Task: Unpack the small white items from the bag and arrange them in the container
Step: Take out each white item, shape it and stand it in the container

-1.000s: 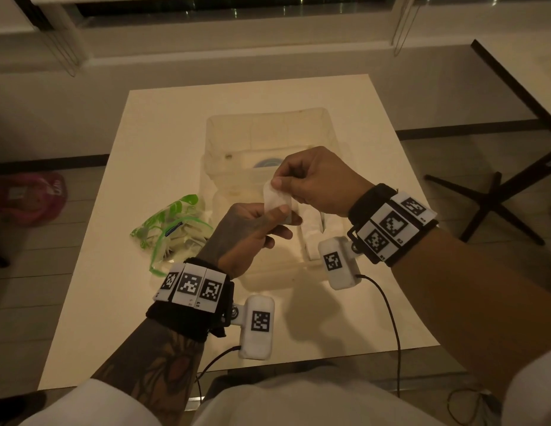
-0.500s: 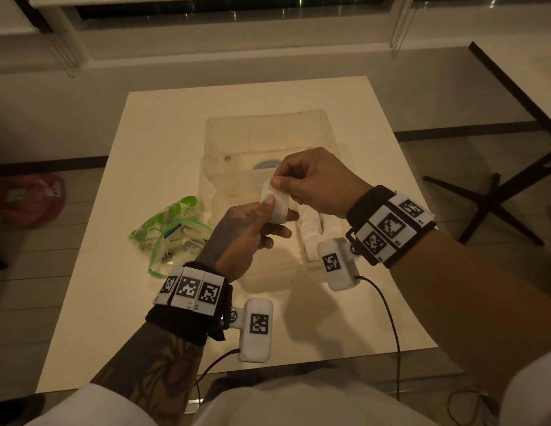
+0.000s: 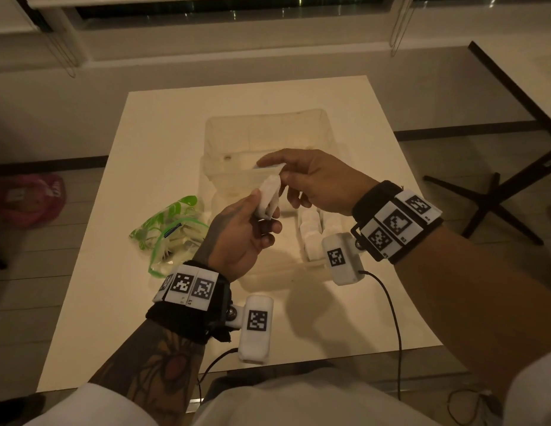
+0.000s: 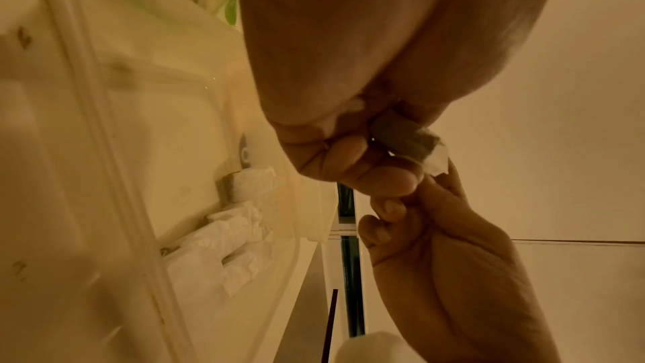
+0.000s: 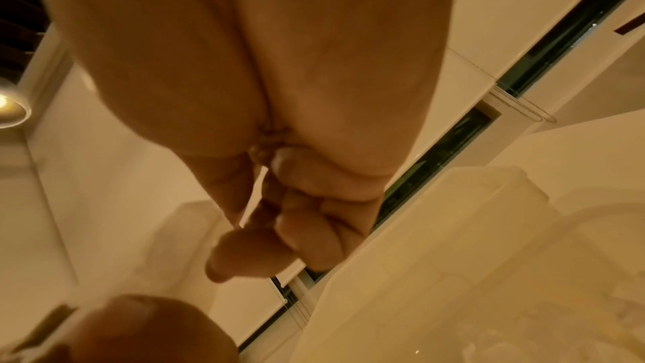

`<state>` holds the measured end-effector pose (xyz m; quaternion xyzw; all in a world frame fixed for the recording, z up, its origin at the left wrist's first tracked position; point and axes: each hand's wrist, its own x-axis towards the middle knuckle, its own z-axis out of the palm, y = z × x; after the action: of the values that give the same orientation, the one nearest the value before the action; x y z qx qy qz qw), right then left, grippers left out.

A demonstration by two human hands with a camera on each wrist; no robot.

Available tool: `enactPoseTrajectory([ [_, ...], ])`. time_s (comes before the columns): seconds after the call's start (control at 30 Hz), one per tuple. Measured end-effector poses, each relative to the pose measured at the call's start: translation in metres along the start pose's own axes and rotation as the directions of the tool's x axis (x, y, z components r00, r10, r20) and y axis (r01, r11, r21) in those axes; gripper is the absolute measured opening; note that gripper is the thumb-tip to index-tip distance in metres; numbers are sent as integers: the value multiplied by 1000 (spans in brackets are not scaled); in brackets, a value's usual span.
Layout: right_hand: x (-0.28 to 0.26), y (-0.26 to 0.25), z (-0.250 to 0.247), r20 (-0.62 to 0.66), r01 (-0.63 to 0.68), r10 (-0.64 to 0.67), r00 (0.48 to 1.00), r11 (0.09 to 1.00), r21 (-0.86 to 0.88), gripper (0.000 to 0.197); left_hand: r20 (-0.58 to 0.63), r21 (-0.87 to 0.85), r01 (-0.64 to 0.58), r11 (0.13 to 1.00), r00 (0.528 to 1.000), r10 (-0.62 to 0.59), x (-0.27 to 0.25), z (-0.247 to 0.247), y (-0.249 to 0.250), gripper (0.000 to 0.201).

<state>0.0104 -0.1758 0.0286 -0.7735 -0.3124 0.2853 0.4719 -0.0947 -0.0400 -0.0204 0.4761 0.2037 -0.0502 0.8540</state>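
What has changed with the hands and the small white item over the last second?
The small white paper-wrapped item, earlier upright and pinched from above by the right hand, now hangs tilted, gripped by the left hand. The right hand has drawn back slightly, fingertips at its top end. The green-printed plastic bag, clear plastic container and white table have not moved.

Your left hand (image 3: 243, 238) covers the white item's (image 3: 269, 196) lower end; bag (image 3: 166, 232) contents too blurred to count; right wrist view shows no item.
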Motion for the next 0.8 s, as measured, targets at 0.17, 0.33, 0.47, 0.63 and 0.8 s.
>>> enactPoseTrajectory([
  [0.17, 1, 3, 2, -35, 4, -5, 999, 1000, -13, 33, -15, 60, -65, 996, 998, 66, -1, 1, -1, 28],
  [0.33, 3, 1, 3, -99, -13, 10, 995, 999, -32, 29, -45, 268, -183, 946, 978, 202, -2, -1, -7, 23],
  [0.47, 5, 1, 0, -95, 26, -43, 995, 985, -173, 10, -64, 416, -198, 888, 967, 246, -4, -1, -9, 21],
  [0.63, 8, 1, -3, -89, 4, -24, 996, 975, -221, 8, -99, 506, -193, 841, 955, 279, -4, -3, -10, 20],
  [0.8, 15, 6, -6, -32, -17, 7, 999, 953, -302, 4, -120, 556, -159, 816, 956, 268, -4, -8, -12, 18],
])
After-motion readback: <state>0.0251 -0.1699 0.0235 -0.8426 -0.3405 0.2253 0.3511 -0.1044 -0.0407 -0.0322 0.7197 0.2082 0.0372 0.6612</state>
